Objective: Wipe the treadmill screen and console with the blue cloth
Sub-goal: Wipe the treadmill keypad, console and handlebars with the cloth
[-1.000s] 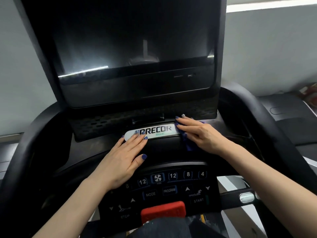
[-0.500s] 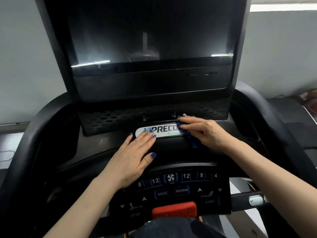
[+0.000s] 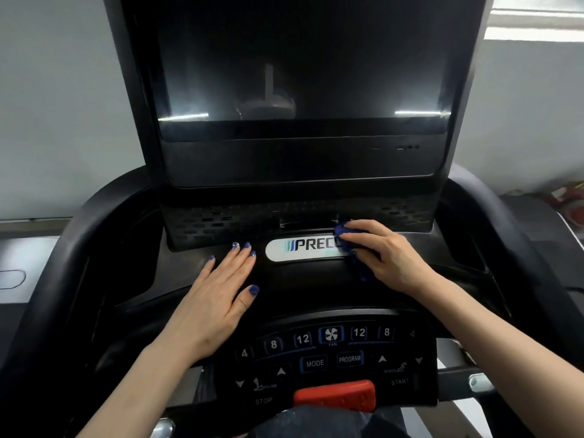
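Observation:
The dark treadmill screen [image 3: 300,74] stands upright above the black console [image 3: 300,279]. My right hand [image 3: 388,254] presses the blue cloth [image 3: 346,238] flat onto the right end of the silver logo plate [image 3: 300,249], covering its last letters; most of the cloth is hidden under the palm, with a strip showing below. My left hand [image 3: 218,292] rests flat on the console left of the plate, fingers straight.
A button panel [image 3: 328,352] with fan, mode and program keys sits below the hands, with a red stop key [image 3: 335,395] at its lower edge. Black handrails [image 3: 79,248] curve around both sides. A perforated vent strip [image 3: 221,219] runs under the screen.
My left hand has come off the logo plate's left end and rests further left on the console. My right hand keeps the cloth on the plate's right end. The view has shifted.

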`<state>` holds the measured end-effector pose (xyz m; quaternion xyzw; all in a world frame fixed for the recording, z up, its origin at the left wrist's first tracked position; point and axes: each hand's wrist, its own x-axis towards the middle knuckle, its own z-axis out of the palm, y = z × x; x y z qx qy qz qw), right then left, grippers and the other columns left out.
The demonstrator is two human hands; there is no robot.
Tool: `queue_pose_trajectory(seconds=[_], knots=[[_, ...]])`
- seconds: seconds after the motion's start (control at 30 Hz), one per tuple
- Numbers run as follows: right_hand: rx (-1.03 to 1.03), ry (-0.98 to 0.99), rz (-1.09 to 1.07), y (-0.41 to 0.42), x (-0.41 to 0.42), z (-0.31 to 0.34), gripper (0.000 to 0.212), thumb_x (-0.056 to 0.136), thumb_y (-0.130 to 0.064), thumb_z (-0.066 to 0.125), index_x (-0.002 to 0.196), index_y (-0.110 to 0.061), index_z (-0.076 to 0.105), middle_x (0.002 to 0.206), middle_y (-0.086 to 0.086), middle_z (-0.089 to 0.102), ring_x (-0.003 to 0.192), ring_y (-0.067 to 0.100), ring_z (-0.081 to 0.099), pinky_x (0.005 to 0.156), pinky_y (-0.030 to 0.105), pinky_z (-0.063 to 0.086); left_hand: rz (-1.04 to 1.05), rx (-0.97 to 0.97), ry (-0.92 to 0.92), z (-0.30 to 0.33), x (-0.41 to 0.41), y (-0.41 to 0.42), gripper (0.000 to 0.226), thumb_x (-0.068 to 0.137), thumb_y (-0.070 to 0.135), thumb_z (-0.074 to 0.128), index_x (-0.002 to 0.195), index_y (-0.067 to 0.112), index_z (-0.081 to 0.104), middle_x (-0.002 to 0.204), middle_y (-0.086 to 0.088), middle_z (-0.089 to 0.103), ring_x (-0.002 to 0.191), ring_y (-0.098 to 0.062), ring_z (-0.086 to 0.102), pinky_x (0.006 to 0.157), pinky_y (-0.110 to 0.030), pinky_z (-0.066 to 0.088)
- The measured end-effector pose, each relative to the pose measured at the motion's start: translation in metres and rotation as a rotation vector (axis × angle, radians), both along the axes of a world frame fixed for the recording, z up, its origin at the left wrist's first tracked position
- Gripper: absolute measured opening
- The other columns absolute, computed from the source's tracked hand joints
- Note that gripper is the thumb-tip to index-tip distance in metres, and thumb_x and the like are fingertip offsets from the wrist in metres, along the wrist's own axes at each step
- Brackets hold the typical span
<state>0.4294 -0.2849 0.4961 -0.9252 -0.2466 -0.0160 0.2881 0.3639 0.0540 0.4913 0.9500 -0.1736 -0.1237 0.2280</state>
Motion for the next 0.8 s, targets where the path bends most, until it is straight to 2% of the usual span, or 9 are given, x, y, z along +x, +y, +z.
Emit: queue_pose_trajectory(seconds=[0.07, 0.2, 0.33, 0.43, 0.53, 0.67, 0.8], knots=[[0.006, -0.008, -0.022, 0.0, 0.001, 0.002, 0.037, 0.089, -0.01, 0.057, 0.125, -0.011, 0.068, 0.136, 0.005, 0.059, 0.125, 0.015, 0.054, 0.107, 0.011, 0.034, 0.014, -0.019, 0.0, -0.003, -0.003, 0.004, 0.085, 0.088, 0.079, -0.007, 0.157, 0.031, 0.008, 0.163, 0.022, -0.006, 0.147, 0.009, -0.014, 0.122, -0.025, -0.011], [0.0, 0.008, 0.03, 0.027, 0.006, 0.001, 0.037, 0.092, -0.012, 0.055, 0.127, -0.011, 0.067, 0.14, 0.003, 0.057, 0.132, 0.013, 0.049, 0.116, 0.027, 0.031, 0.029, -0.039, -0.021, -0.011, -0.006, 0.003, 0.079, 0.093, 0.074, -0.002, 0.157, 0.03, 0.009, 0.164, 0.021, -0.005, 0.148, 0.007, -0.013, 0.124, -0.032, -0.007], [-0.005, 0.003, 0.181, 0.025, 0.006, -0.001, 0.033, 0.092, -0.007, 0.065, 0.125, -0.01, 0.068, 0.143, 0.003, 0.054, 0.137, 0.014, 0.045, 0.116, 0.03, 0.033, 0.04, -0.074, -0.034, -0.013, -0.007, 0.002, 0.076, 0.095, 0.073, -0.001, 0.157, 0.03, 0.01, 0.164, 0.021, -0.003, 0.148, 0.006, -0.012, 0.123, -0.03, -0.009], [0.007, -0.006, 0.157, 0.02, 0.011, 0.0, 0.033, 0.092, -0.004, 0.064, 0.124, -0.01, 0.068, 0.142, 0.003, 0.055, 0.138, 0.015, 0.045, 0.115, 0.036, 0.035, 0.046, -0.082, -0.045, -0.013, -0.007, 0.001, 0.076, 0.095, 0.073, -0.002, 0.157, 0.03, 0.009, 0.164, 0.021, -0.003, 0.148, 0.006, -0.012, 0.122, -0.027, -0.012], [0.018, -0.011, 0.134, 0.049, 0.013, -0.002, 0.033, 0.094, -0.009, 0.058, 0.125, -0.009, 0.067, 0.142, 0.005, 0.054, 0.137, 0.017, 0.045, 0.116, 0.035, 0.033, 0.051, -0.086, -0.054, -0.014, -0.008, 0.001, 0.076, 0.095, 0.073, -0.004, 0.156, 0.03, 0.009, 0.164, 0.021, -0.003, 0.148, 0.006, -0.012, 0.122, -0.027, -0.012], [-0.033, 0.011, 0.256, 0.049, 0.009, 0.001, 0.032, 0.094, -0.012, 0.058, 0.125, -0.011, 0.068, 0.144, 0.002, 0.053, 0.139, 0.015, 0.042, 0.118, 0.031, 0.031, 0.021, -0.059, -0.057, -0.013, -0.008, 0.003, 0.075, 0.095, 0.072, -0.005, 0.156, 0.03, 0.004, 0.163, 0.021, -0.008, 0.148, 0.006, -0.016, 0.122, -0.029, -0.012], [0.0, 0.056, 0.208, 0.051, 0.016, 0.009, 0.031, 0.094, -0.005, 0.062, 0.123, -0.012, 0.069, 0.142, 0.002, 0.055, 0.138, 0.012, 0.043, 0.116, 0.034, 0.034, 0.03, -0.048, -0.085, -0.016, -0.012, 0.013, 0.072, 0.098, 0.069, 0.002, 0.158, 0.027, 0.005, 0.165, 0.018, -0.009, 0.149, 0.002, -0.013, 0.122, -0.027, -0.011]])
